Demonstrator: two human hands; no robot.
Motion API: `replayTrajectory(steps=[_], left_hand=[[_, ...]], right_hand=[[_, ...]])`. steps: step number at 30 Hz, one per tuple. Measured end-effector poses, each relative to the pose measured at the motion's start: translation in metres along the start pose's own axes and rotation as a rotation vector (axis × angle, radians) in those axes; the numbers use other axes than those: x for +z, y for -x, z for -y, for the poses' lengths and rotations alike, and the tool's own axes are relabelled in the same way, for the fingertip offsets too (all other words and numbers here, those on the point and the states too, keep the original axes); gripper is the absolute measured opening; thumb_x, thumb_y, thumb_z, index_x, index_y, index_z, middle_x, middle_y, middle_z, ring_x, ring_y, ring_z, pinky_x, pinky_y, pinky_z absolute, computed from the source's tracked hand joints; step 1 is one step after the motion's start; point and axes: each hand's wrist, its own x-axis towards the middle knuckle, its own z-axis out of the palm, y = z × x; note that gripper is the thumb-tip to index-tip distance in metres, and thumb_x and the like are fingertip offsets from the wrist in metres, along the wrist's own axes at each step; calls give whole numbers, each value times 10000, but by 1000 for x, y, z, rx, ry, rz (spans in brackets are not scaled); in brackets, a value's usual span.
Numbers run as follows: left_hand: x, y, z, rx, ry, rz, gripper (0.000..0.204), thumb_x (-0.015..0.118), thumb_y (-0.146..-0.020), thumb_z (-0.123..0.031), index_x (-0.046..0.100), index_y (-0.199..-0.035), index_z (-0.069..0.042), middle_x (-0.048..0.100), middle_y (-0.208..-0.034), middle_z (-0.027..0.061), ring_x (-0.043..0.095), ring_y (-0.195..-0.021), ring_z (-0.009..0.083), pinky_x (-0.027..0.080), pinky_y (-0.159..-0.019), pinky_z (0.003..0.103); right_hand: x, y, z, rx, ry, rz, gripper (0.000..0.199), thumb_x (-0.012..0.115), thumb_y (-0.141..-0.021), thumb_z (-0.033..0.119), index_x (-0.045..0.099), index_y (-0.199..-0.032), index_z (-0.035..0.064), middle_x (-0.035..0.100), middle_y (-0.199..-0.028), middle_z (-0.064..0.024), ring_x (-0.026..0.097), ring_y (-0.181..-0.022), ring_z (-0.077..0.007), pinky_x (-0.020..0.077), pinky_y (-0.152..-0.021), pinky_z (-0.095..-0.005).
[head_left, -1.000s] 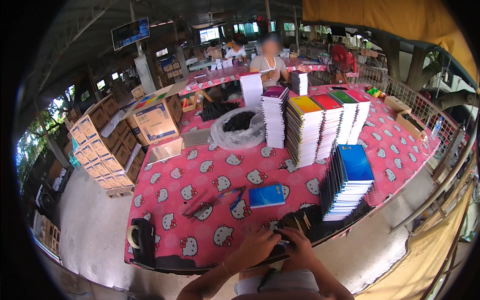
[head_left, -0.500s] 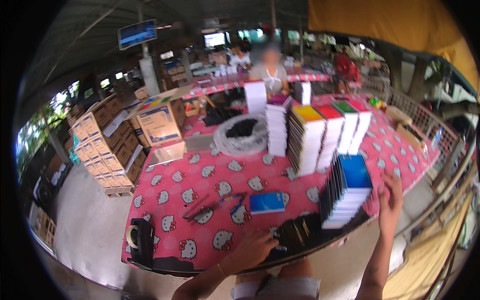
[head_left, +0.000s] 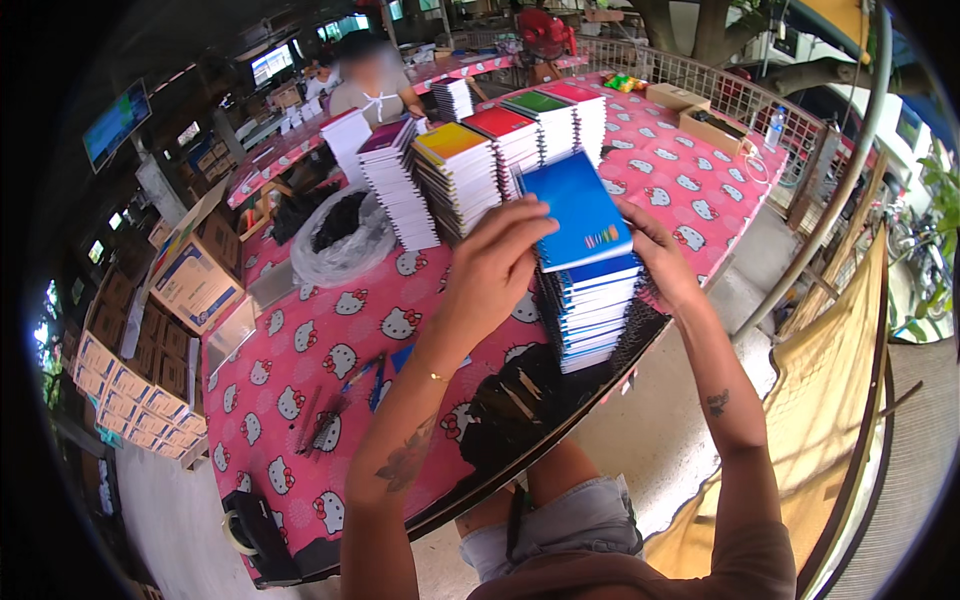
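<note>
A blue-covered spiral notebook (head_left: 578,215) sits slightly askew on top of a tall stack of blue spiral notebooks (head_left: 597,318) by the table's front edge. On its left, spiral side, my left hand (head_left: 497,258) grips it with bent fingers. My right hand (head_left: 655,252) closes on its right edge; some fingertips are hidden behind it. Behind my left forearm, another blue notebook (head_left: 403,357) lies flat on the table, mostly covered from sight. Blue pens or similar slim tools (head_left: 377,385) lie beside it.
Tall stacks of notebooks with purple (head_left: 398,195), yellow (head_left: 450,145), red and green covers stand behind. A clear plastic bag (head_left: 345,250) holding black material lies left of them. A black tape dispenser (head_left: 252,535) stands at the near-left corner. Across the table is another person (head_left: 370,95).
My view has swung right. My left hand has moved from the table's front edge up to the top notebook, and my right hand has come in from beside the stack to hold it.
</note>
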Motion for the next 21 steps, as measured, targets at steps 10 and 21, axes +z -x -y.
replayTrajectory(steps=[10,21], left_hand=[[13,26,8,-104,-17,101,555,491,-817,173,632,-1313,-34,495,-1494,177,499,-1372,353,510,-984,353],[-63,283,32,-311,-763,401,370,675,-862,-91,648,-1228,-48,649,-1171,116,625,-1068,279,569,-841,362]], right_hand=[[5,-2,-11,1,37,-73,652,487,-1001,450,427,-1522,62,451,-1522,-161,417,-1394,-263,249,-1189,-387],[83,170,1,-923,241,-69,489,564,-996,486,577,-1238,61,546,-1181,-203,616,-1038,-324,531,-919,-515]])
